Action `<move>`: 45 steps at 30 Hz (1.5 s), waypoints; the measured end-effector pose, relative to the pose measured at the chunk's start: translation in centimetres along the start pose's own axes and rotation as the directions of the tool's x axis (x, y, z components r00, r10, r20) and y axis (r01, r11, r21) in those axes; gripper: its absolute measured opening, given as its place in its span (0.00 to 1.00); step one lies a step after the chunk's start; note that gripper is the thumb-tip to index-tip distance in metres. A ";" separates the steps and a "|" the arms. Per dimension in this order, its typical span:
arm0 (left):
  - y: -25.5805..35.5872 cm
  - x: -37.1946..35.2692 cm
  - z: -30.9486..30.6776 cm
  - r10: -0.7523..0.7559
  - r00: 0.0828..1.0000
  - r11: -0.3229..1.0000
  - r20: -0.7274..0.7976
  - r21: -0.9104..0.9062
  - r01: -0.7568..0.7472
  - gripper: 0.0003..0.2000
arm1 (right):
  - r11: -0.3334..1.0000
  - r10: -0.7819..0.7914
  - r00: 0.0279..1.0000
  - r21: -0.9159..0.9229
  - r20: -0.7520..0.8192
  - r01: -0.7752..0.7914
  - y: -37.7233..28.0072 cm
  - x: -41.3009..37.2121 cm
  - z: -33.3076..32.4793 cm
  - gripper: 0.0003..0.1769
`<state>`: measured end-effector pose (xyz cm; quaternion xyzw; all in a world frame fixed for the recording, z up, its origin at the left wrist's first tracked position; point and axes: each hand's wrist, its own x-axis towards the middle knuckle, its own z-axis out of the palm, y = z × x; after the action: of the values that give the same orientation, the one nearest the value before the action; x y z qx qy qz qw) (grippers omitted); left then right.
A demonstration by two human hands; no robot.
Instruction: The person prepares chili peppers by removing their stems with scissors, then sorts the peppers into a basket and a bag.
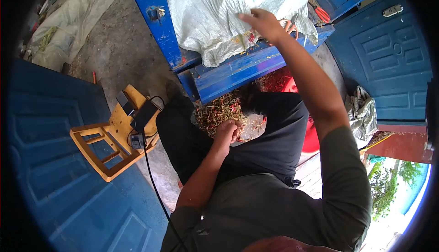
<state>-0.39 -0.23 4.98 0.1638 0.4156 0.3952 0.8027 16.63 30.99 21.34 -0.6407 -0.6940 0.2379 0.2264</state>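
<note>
My right hand (263, 22) is over the white woven sack (206, 19), its fingers spread and nothing seen in them. The sack lies on a blue metal frame (238, 76). Low between my knees, my left hand (227, 132) is closed beside a pile of dried red and tan bits with stems (219, 112); what it holds, if anything, is hidden. Orange-handled scissors (291, 27) lie by my right wrist, and red-handled scissors (322, 14) lie farther right on the blue frame.
A wooden chair (103, 153) with black devices and a cable stands at the left. A red basin (311, 137) is beside my right leg. Blue doors (45, 160) flank both sides. Plastic sheeting (73, 23) lies at the upper left, a crumpled sack (362, 115) at the right.
</note>
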 end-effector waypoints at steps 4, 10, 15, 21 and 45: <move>0.9 -0.3 -0.8 -0.022 0.997 1.000 -0.077 -0.006 0.022 0.07 | 0.819 0.042 0.971 0.548 0.235 -0.168 -6.9 7.9 2.4 0.13; 1.7 -0.3 -1.0 -0.024 0.999 0.997 -0.039 -0.077 0.021 0.06 | 0.558 -0.324 0.927 0.829 0.191 0.024 -13.0 9.1 -2.4 0.07; 1.7 -0.3 -1.0 -0.035 0.999 0.995 0.016 -0.090 0.036 0.06 | 0.946 -0.248 0.932 0.271 0.263 0.175 -4.1 8.1 -0.9 0.09; 2.2 -1.1 -1.2 -0.007 1.000 0.993 0.003 -0.121 0.007 0.06 | 0.982 -0.184 0.982 -0.055 -0.030 0.182 3.4 5.8 1.8 0.17; 0.4 -0.4 -0.4 -0.034 0.999 0.999 0.017 -0.021 0.034 0.07 | 0.611 0.032 0.998 0.789 0.051 -0.060 2.6 0.4 2.5 0.26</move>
<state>-1.03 -0.29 5.23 0.1517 0.4074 0.3845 0.8144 17.13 31.46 17.78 -0.4893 -0.5054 0.5350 0.4679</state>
